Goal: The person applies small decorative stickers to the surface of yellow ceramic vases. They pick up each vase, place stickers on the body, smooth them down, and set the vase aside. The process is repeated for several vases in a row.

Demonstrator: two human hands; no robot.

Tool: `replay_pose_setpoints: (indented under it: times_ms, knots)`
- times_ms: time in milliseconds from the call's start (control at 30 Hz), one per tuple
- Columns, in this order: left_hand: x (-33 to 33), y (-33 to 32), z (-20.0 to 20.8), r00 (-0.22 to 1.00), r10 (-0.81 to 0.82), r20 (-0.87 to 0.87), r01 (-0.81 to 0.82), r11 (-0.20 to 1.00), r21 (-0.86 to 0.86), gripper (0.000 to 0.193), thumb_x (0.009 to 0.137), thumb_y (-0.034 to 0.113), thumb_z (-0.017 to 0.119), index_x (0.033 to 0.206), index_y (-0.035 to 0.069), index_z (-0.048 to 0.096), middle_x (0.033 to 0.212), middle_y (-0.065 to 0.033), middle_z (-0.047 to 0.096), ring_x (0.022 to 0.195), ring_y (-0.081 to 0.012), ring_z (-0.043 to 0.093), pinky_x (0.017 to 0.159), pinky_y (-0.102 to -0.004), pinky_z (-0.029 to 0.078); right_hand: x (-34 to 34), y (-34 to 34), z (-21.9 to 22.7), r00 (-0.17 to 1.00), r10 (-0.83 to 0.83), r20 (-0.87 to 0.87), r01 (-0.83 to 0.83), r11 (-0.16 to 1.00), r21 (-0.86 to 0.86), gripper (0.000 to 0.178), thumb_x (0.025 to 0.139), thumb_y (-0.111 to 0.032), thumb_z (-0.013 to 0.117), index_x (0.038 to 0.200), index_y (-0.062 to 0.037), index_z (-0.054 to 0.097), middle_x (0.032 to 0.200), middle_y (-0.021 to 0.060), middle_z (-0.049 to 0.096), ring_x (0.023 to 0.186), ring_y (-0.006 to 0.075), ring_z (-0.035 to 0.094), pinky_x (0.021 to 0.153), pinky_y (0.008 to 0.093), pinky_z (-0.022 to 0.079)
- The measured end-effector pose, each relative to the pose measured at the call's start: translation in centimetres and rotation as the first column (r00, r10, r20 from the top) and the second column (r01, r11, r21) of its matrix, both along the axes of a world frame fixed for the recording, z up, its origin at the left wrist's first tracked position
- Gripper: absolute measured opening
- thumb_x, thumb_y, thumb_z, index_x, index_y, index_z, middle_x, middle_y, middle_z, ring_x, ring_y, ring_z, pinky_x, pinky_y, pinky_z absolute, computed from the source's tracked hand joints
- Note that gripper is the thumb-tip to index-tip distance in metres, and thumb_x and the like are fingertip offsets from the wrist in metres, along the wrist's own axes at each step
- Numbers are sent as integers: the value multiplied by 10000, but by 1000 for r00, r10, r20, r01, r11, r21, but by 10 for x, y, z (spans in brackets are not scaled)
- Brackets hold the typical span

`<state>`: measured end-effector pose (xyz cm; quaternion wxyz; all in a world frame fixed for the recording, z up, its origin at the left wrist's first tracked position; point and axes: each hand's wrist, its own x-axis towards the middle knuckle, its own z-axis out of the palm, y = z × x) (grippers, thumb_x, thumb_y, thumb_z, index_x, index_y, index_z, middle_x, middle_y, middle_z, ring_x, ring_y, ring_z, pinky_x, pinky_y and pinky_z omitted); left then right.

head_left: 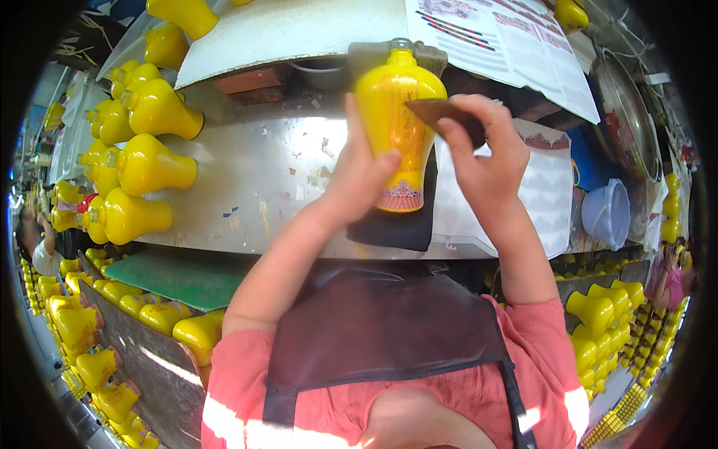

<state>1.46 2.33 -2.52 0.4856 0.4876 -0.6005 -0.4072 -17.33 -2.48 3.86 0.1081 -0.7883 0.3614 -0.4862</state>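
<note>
A glossy yellow bottle lies on a dark cloth pad on the metal worktop, its neck pointing away from me. Written characters run down its front, and a patterned band circles its base. My left hand grips the bottle from the left, thumb on the front. In my right hand is a dark, flat scraper, pinched between thumb and fingers. Its pointed edge rests at the bottle's upper right front, over the characters; whether it presses there I cannot tell.
Several yellow bottles lie at the left of the metal worktop. Printed decal sheets lie to the right, near a light blue bucket. A white board rests on bricks behind. More bottles fill racks on both sides.
</note>
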Motion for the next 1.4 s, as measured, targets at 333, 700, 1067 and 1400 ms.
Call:
replay_pose_setpoints:
  times_ms: [333, 700, 1067, 1400]
  knots:
    - [-3, -6, 14, 964, 162, 209, -128, 978, -168, 1055, 880, 345, 747, 1598, -65, 91, 1595, -328, 251, 1497, -459, 283, 1249, -493, 233, 10, -54, 70, 952, 293, -93, -257, 925, 279, 210, 916, -70, 734, 1121, -36, 708, 1000, 131, 747, 894, 261, 744, 797, 313, 580]
    - [-11, -59, 41, 921, 389, 12, -387, 919, -70, 522, 833, 332, 761, 1199, -12, 618, 1193, -192, 573, 1153, -359, 550, 1031, -456, 434, 31, -98, 57, 901, 150, -408, -88, 982, 167, 218, 923, -161, 702, 1105, -43, 725, 961, 175, 740, 860, 327, 723, 790, 366, 574]
    - [-9, -67, 30, 896, 288, -338, -277, 957, 81, 281, 1018, 198, 531, 1214, 13, 610, 1118, -86, 633, 1000, -148, 595, 912, -291, 490, 13, -74, 56, 975, 131, -182, -98, 979, 177, 201, 895, -158, 708, 1044, -24, 727, 897, 166, 735, 799, 320, 719, 736, 368, 566]
    - [-6, -70, 42, 947, 309, -87, -309, 951, 17, 288, 952, 213, 686, 1128, -15, 681, 1081, -64, 664, 942, -112, 628, 833, -261, 523, 3, -73, 38, 971, -11, -240, -17, 993, -115, 204, 908, -109, 748, 1106, -59, 741, 998, 139, 764, 855, 264, 747, 763, 305, 585]
